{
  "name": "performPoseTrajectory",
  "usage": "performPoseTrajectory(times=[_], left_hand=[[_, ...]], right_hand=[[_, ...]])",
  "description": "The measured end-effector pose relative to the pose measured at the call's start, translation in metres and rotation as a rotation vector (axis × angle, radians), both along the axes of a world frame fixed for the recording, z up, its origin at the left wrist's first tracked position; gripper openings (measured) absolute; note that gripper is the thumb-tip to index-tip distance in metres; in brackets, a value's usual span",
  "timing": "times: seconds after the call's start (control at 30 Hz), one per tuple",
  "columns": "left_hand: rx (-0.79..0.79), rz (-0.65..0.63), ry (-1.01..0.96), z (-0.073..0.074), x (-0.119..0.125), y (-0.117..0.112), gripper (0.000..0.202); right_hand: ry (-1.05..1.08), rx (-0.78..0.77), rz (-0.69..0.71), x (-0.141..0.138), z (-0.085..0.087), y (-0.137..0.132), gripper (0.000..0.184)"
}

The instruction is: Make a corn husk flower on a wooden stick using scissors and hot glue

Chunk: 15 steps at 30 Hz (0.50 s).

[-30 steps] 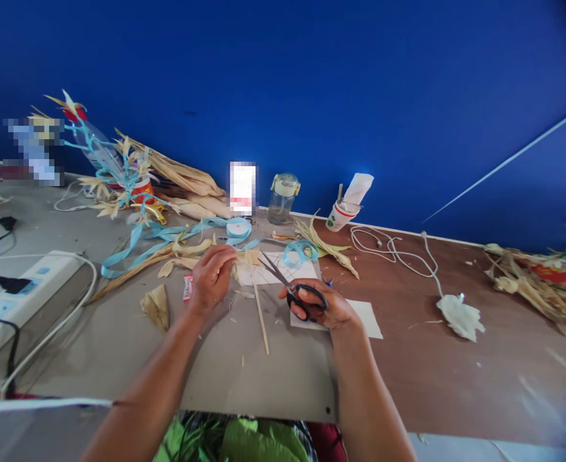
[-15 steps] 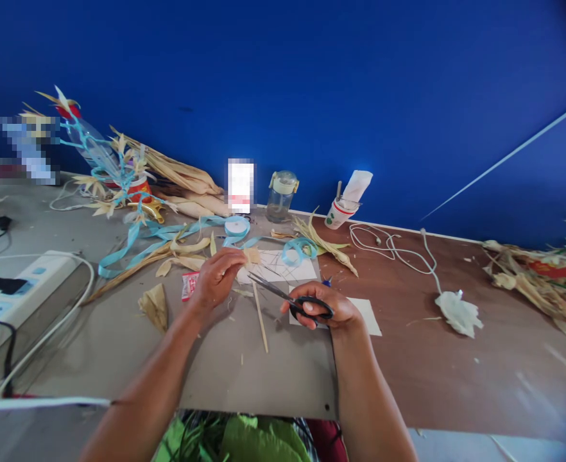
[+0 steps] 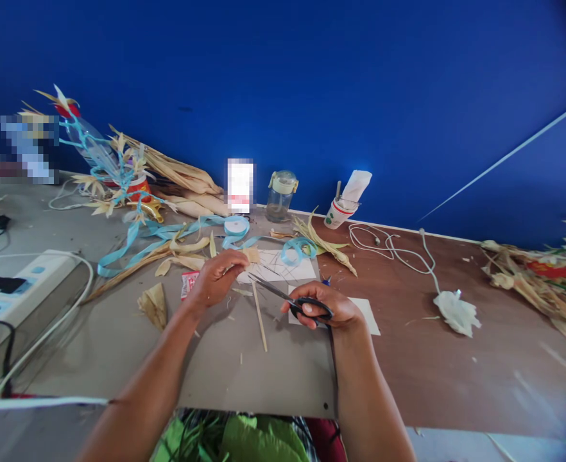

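My left hand is closed in a pinch on a small piece of dried corn husk over the grey board. My right hand grips black-handled scissors; the blades point left toward the husk, just short of it. A thin wooden stick lies on the board between my hands. White paper with pencil lines lies behind the husk.
Blue ribbon and its roll, loose husks, a glass jar, a paper cup and a white cable lie behind. A power strip sits left. Husk bundles pile at right.
The scissors swung down from pointing up-left to lying nearly level, blades toward the husk. My left hand shifted slightly right with the husk.
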<state>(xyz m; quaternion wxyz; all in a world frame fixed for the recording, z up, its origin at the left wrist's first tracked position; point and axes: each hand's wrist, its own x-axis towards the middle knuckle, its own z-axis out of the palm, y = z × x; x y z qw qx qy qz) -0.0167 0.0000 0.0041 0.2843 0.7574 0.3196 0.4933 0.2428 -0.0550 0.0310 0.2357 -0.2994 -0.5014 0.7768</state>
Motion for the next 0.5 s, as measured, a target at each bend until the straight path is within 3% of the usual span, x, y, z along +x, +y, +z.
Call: performPoseTrajectory(times=[0.5], left_hand=[[-0.016,0.014,0.056,0.0029,0.0002,-0.0023,0.013]], right_hand=[[-0.069,0.022,0.004,-0.003,0.0033,-0.0017,0.052]])
